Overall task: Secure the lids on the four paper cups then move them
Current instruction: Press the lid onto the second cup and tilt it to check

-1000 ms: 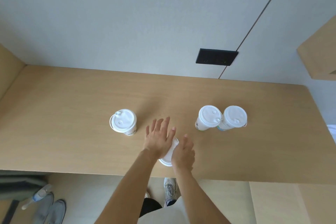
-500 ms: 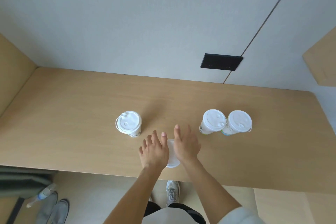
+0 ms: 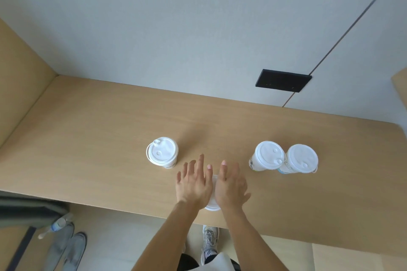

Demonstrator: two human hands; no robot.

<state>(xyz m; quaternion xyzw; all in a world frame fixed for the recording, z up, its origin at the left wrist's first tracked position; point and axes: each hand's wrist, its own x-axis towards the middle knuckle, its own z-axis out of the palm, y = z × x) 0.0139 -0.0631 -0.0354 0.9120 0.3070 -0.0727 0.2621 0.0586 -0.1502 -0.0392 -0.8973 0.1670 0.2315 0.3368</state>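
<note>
Fingers: your left hand (image 3: 193, 185) and right hand (image 3: 231, 187) lie side by side, fingers (image 3: 201, 164) straight and spread, palms down on the lid (image 3: 213, 207). You grip nothing.
Change: a second ago your right hand sat at the lid's side, partly under the left. Now both hands are flat on top, which I read as the seating press on the last lid.
Cup beneath: hidden. Only slivers of lid show between and below your palms, lower centre of the frame.
Near edge: this cup stands just beside the front edge of the counter (image 3: 99, 138), so press straight down, not toward yourself.
Left cup (image 3: 163, 153): lidded, near your left fingertips. I cannot tell whether the lid is fully seated.
Right pair: inner right cup (image 3: 266, 156) and outer right cup (image 3: 302, 158), both lidded, touching each other.
Open room: bare counter at frame left and behind the cups, up to the wall (image 3: 176, 28).
</note>
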